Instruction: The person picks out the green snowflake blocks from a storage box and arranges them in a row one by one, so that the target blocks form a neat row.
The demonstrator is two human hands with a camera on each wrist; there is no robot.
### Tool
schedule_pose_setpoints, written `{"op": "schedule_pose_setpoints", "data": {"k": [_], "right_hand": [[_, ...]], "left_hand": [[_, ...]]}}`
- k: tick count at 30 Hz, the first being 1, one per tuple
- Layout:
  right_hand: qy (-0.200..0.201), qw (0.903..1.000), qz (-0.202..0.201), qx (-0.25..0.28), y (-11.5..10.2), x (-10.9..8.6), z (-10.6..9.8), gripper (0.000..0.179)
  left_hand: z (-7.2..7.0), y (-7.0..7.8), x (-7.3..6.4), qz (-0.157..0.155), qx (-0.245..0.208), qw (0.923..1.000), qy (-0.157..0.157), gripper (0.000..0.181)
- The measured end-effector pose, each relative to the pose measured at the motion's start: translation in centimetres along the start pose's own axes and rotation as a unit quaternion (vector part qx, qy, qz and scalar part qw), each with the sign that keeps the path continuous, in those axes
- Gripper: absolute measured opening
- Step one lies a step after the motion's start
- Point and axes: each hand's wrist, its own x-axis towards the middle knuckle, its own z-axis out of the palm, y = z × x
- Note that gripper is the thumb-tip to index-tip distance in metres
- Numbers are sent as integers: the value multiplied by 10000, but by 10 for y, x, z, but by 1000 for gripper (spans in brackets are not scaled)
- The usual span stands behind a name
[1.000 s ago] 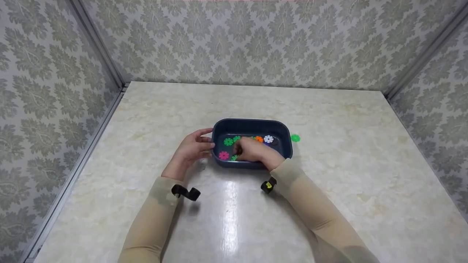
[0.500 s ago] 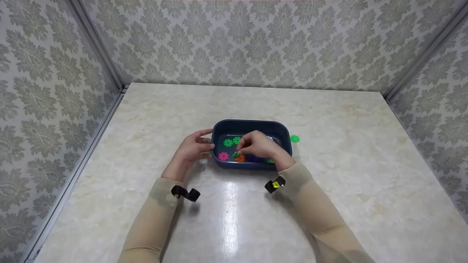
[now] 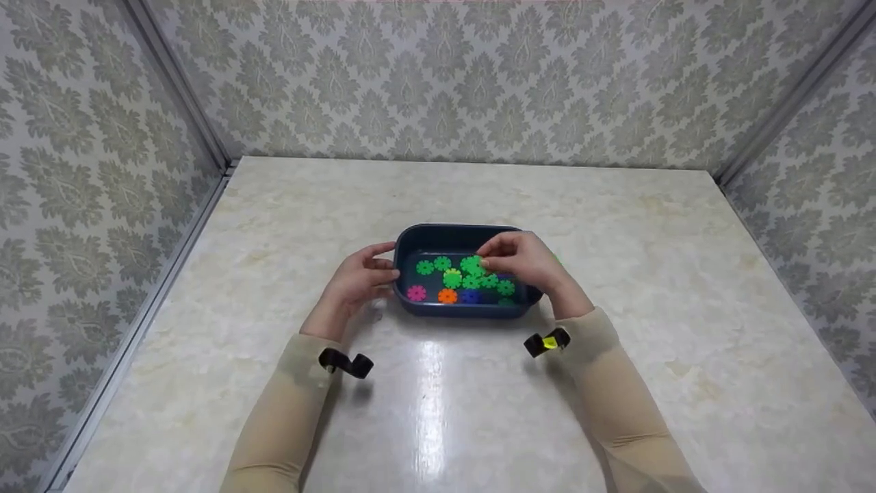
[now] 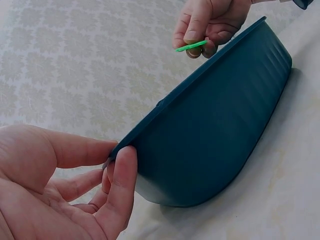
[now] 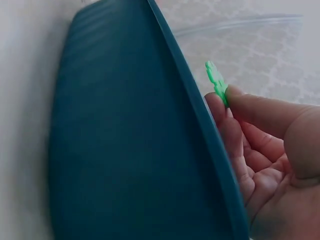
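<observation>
A dark blue plastic bin (image 3: 465,311) stands on the table with several flat notched plastic discs in it. My left hand (image 3: 359,277) holds the bin's left end, thumb at the rim (image 4: 165,102) and a finger against the outer wall. Over the bin's right half, my right hand (image 3: 527,260) pinches a green notched disc (image 5: 216,82) between thumb and fingertips, above the rim. Below lie green discs (image 3: 424,268), a yellow-green one (image 3: 452,277), a pink disc (image 3: 417,293), an orange disc (image 3: 447,296) and a blue disc (image 3: 471,296). My right hand covers the bin's far right corner.
A light marbled table (image 3: 308,198) surrounds the bin, with patterned walls (image 3: 445,82) behind and at both sides. Just right of the bin, a sliver of a green disc (image 3: 558,259) shows past my right hand. Each wrist carries a black camera mount (image 3: 347,363).
My right hand has risen from inside the bin and moved right, a green disc now in its fingertips. More discs are uncovered, and the orange one lies nearer the front wall. My left hand stays.
</observation>
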Motion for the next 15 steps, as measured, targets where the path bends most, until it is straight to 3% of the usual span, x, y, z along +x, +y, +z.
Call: {"op": "schedule_pose_setpoints", "data": {"k": [8,15], "right_hand": [[52,9997,14,250,5,-8,-26,33],[507,9981,308,137,12,-13,-49,35]], "left_hand": [[1,1,1,-4,59,10000,-20,64],[0,0,0,27,22,10000,-46,65]]}}
